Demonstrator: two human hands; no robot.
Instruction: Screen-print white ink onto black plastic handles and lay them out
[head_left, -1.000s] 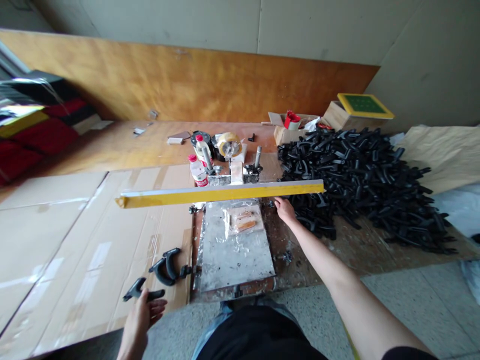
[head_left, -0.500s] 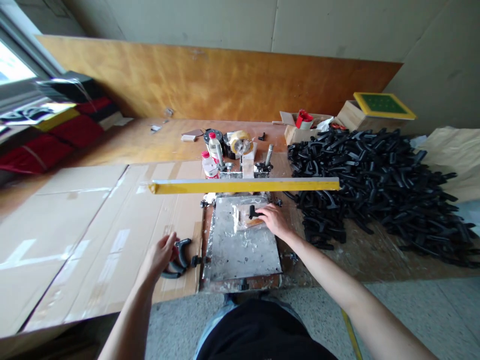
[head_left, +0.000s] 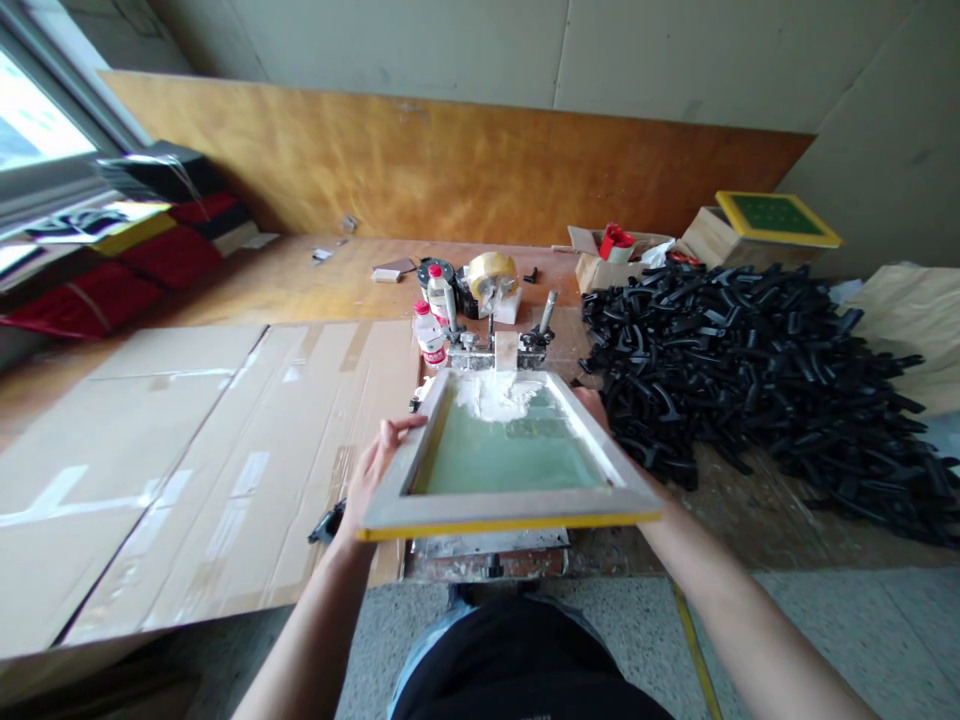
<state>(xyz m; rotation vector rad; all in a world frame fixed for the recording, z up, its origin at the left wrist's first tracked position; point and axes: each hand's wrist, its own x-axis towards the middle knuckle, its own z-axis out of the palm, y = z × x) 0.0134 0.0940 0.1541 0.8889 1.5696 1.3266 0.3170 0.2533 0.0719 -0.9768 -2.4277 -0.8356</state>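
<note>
Above the press [head_left: 487, 543], left hand [head_left: 375, 472], right hand [head_left: 595, 405] clamped on screen frame [head_left: 510, 510], tilted crosswise

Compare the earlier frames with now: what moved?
The yellow-edged screen frame swung down from raised, toward the person, over the metal plate. The left hand and right hand now hold its sides. The pile of black parts and tape roll stayed put.
</note>
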